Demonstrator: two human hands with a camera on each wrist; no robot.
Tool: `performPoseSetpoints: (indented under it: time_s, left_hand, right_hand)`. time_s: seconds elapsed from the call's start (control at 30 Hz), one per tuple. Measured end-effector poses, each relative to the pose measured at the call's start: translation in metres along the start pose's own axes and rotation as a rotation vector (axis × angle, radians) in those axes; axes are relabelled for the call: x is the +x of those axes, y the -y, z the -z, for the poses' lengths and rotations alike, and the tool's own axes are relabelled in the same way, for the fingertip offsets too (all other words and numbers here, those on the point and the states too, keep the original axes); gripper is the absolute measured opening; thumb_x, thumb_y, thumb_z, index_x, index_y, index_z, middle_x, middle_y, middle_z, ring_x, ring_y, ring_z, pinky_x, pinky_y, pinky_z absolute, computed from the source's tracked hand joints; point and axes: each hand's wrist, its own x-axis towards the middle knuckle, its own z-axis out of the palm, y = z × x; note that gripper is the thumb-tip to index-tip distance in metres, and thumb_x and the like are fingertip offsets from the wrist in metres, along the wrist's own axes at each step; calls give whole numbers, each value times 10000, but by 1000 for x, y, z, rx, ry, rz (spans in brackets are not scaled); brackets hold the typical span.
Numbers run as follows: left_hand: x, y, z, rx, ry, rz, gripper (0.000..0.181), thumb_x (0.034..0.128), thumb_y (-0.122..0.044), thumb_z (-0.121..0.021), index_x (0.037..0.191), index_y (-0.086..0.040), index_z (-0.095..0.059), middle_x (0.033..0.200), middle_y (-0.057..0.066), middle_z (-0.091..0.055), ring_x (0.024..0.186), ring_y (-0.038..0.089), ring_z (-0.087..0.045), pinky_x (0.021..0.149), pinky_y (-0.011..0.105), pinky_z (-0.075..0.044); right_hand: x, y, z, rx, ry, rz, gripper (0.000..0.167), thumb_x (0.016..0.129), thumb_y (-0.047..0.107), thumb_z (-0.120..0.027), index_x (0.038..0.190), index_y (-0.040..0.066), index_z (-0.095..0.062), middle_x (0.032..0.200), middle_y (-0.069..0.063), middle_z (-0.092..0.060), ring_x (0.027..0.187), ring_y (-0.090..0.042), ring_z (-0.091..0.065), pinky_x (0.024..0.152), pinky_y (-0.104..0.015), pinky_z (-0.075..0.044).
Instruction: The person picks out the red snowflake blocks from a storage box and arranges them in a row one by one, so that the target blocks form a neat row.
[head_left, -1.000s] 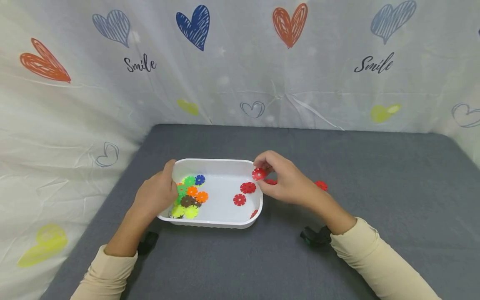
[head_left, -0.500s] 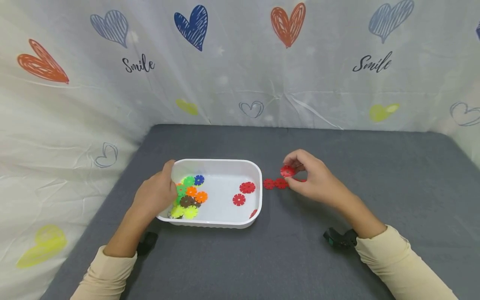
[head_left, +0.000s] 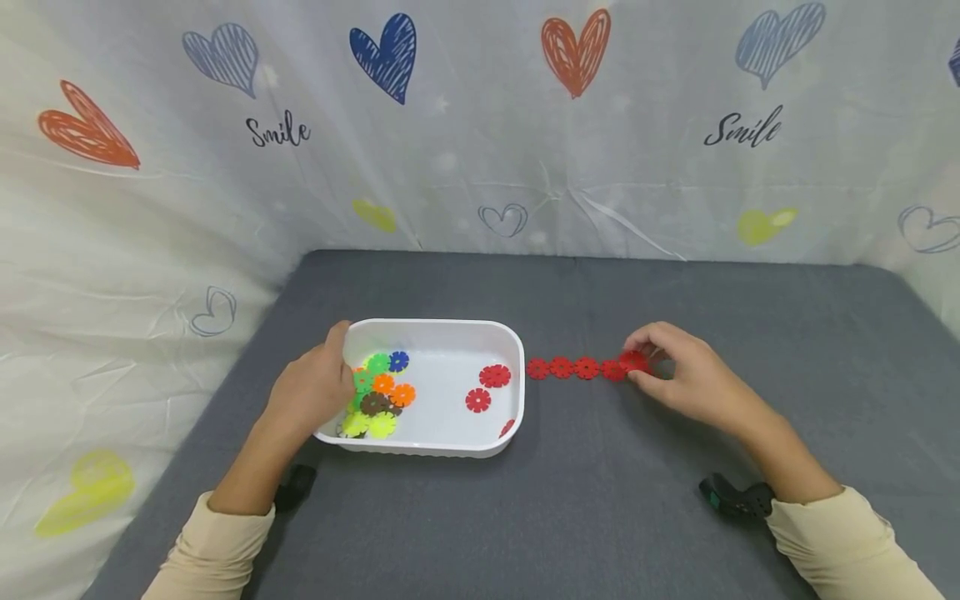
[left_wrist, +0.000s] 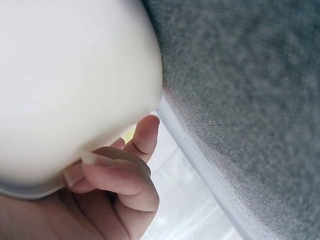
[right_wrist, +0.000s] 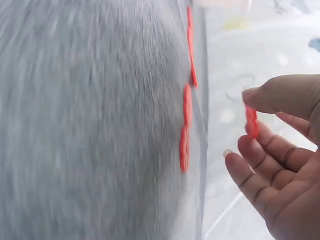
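Note:
My left hand [head_left: 312,389] grips the left rim of a white tray [head_left: 427,448]; in the left wrist view the fingers [left_wrist: 120,177] curl at its edge. Between thumb and fingertips my right hand [head_left: 693,379] pinches a red disc [head_left: 634,361], over the right end of a row of red notched discs [head_left: 586,368] on the table. From the right wrist view, the pinched disc [right_wrist: 251,122] is held above the cloth, apart from the row [right_wrist: 185,147]. Inside the tray, red discs [head_left: 478,400] lie at the right and mixed colours [head_left: 383,383] at the left.
A grey cloth [head_left: 525,525] covers the table. Behind and to the left hangs a pale curtain [head_left: 465,125] printed with hearts. Dark straps with devices [head_left: 738,497] are on both wrists.
My right hand has carried the red disc from the tray's right rim rightward along the row, uncovering more of the row's discs. The left hand and tray have stayed in place.

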Motion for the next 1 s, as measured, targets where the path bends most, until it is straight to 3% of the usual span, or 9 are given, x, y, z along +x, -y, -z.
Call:
performPoseSetpoints:
  time_s: [0.27, 0.5, 0.8, 1.0]
  left_hand:
    - [-2, 1, -1, -1, -5, 3, 570, 966, -74, -394, 1508, 44, -261, 1166, 304, -630, 819, 385, -643, 664, 539, -497]
    - [-1, 0, -1, -2, -2, 7, 574, 966, -78, -393, 1512, 39, -259, 1192, 304, -619, 857, 394, -639, 705, 558, -497]
    - [-1, 1, 1, 6, 3, 19, 574, 973, -85, -398, 1517, 31, -255, 1190, 298, -622, 836, 380, -638, 686, 540, -498]
    - [-1, -2, 2, 1, -1, 15, 570, 967, -78, -396, 1511, 30, -261, 1204, 299, -618, 850, 388, -641, 697, 547, -501]
  right_hand:
    - [-7, -13, 20, -76, 82, -104, 309, 805, -82, -756, 1057, 54, -639, 1025, -43, -632, 911, -230, -605, 782, -472, -511]
    - [-11, -23, 25, -85, 207, -207, 288, 803, -65, -747, 1051, 38, -641, 1034, -84, -627, 943, -289, -605, 804, -498, -495]
    - [-9, -26, 19, -91, 241, -223, 275, 792, -87, -733, 1026, 41, -665, 978, -53, -646, 906, -271, -613, 790, -495, -496]
    - [-1, -19, 18, -111, 210, -154, 259, 820, -51, -740, 1048, 38, -656, 1013, -83, -628, 891, -261, -588, 764, -475, -489]
